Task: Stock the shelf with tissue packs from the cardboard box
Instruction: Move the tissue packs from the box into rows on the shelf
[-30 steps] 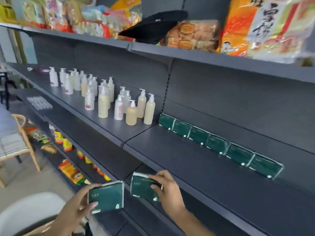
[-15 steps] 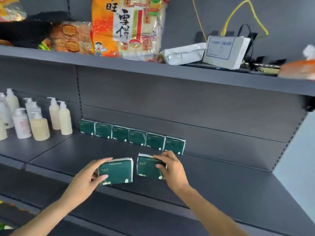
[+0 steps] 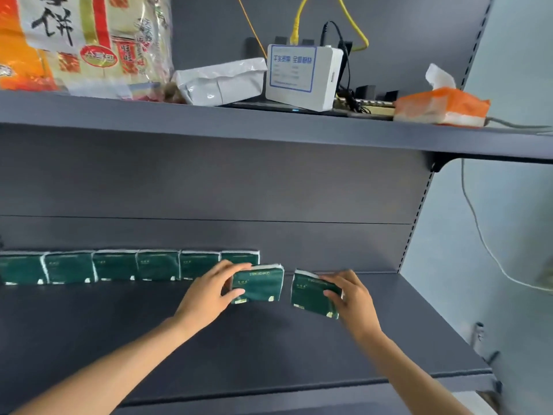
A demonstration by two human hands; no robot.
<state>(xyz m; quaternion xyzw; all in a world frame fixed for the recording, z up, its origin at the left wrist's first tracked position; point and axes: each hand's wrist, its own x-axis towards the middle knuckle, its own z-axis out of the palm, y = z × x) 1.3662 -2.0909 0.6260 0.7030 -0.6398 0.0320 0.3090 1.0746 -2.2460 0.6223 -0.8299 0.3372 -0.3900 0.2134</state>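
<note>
- Green tissue packs, one gripped in the left hand (image 3: 209, 292) and one in the right hand (image 3: 351, 298), hover over the shelf (image 3: 269, 348) near the row (image 3: 119, 266).
- Setting the left pack (image 3: 260, 284) down carelessly could topple the row's end pack (image 3: 241, 257).
- Hidden: the cardboard box; the right pack (image 3: 308, 295) looks tilted, though blur makes that uncertain.

A row of tissue packs (image 3: 119, 266) stood along the shelf (image 3: 269, 339) back at left; two held packs (image 3: 258, 283) sat right of it.
</note>
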